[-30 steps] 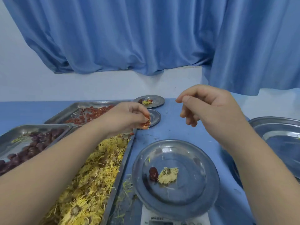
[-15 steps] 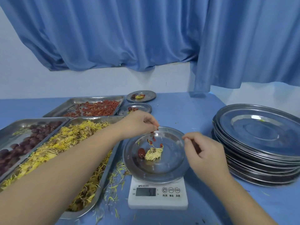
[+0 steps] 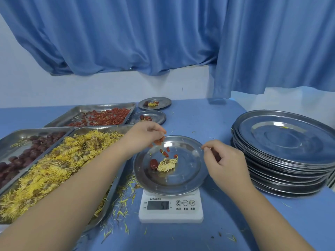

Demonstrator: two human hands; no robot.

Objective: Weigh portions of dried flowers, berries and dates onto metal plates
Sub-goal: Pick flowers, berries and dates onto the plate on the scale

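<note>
A round metal plate (image 3: 188, 176) sits on a white digital scale (image 3: 171, 207). On it lie a dark red date (image 3: 153, 163), a dried yellow flower (image 3: 167, 164) and a few red berries (image 3: 165, 152). My left hand (image 3: 145, 136) hovers over the plate's far left rim, pinching red berries in its fingertips. My right hand (image 3: 223, 160) is at the plate's right rim, thumb and forefinger pinched together at the edge.
Three metal trays stand on the left: yellow flowers (image 3: 54, 167), dates (image 3: 21, 156), red berries (image 3: 103, 116). Two filled small plates (image 3: 154, 104) (image 3: 146, 117) sit behind. A stack of empty plates (image 3: 286, 149) stands at right. Loose petals litter the blue table (image 3: 199, 116).
My left hand came from the berry tray to the plate on the scale and berries now lie on it. My right hand dropped to the plate's right rim.
</note>
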